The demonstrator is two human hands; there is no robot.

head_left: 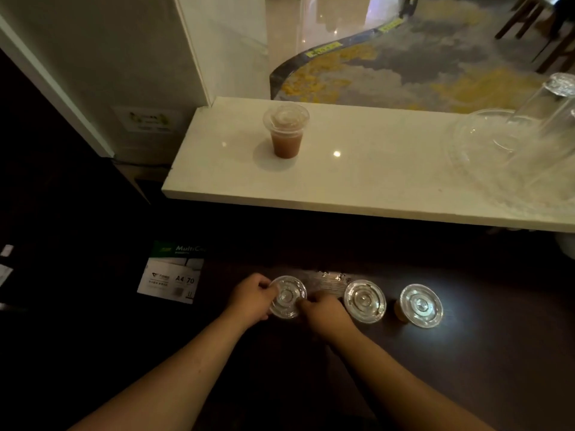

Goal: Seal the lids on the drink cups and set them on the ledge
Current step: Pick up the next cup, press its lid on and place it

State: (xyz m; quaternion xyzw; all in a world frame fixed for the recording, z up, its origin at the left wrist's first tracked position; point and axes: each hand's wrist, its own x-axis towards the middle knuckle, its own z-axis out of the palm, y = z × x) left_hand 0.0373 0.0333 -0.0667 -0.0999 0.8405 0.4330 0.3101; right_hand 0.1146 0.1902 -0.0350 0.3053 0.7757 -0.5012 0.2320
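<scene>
Clear plastic lid (pixel 287 296) sits on the leftmost cup down on the dark counter (pixel 466 368), and both hands are on it: the left hand (pixel 251 298) is curled around its left rim and the right hand (pixel 325 311) pinches the right edge with the fingertips. The cup body under that lid is pretty much hidden by the hands, so can't say how full it is. Just to the right there's a second lidded cup (pixel 364 301), and next to that a third lidded cup (pixel 420 305) with a bit of orange-brown drink showing at its side. All three stand in a row, close but not touching. Up on the white stone ledge (pixel 357 188) one finished cup (pixel 285 129) of brownish drink stands upright with its lid on. Far right on the ledge there's a pile of empty clear cups (pixel 535 119) leaning over. A pack of A4 paper (pixel 172 278) lies off to the left.
</scene>
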